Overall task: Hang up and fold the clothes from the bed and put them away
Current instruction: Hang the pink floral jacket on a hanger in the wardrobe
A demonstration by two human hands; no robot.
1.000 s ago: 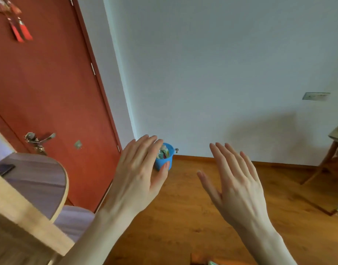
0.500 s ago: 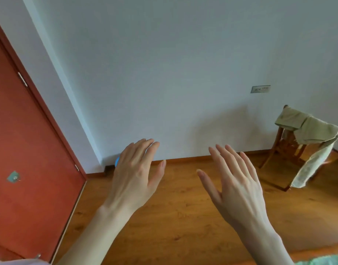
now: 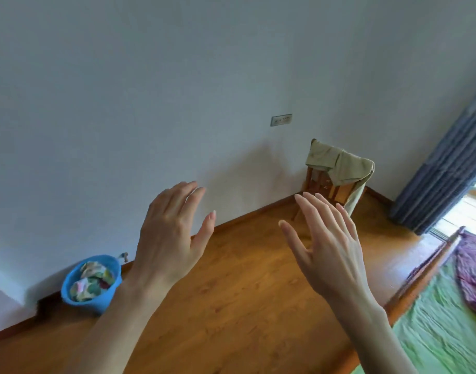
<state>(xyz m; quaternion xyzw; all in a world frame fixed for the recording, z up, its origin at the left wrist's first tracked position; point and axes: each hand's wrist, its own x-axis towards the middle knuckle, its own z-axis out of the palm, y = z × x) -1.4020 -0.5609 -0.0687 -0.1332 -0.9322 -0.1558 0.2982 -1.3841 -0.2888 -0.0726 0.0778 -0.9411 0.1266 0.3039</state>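
Both hands raised in mid-air over the wooden floor [image 3: 231, 279], backs toward the camera, touching nothing. Left hand [image 3: 169, 236]: fingers straight and slightly spread, thumb out to the side, holding nothing. Right hand [image 3: 331, 255]: fingers straight, close together, thumb apart, also empty.

Bed [image 3: 441, 327] at the lower right corner of the view, green cover, wooden edge rail alongside it. A purple garment [image 3: 471, 268] lies crumpled on the bed near its far edge, well apart from the right hand and to that hand's right. Garment runs off the right edge of the view; its kind cannot be made out.

Wooden chair [image 3: 326, 187] against the wall, beyond the right hand's fingertips. An olive cloth [image 3: 339, 166] is draped over its back and hangs down one side. Chair's lower legs partly hidden behind the right hand.

Blue basket [image 3: 91, 295] on the floor by the wall, left of the left forearm, holding bunched multicoloured fabric; items inside not distinguishable. Blue curtain [image 3: 441, 168] at the right edge. Wall socket plate [image 3: 281, 120] above the chair, detail blurred.
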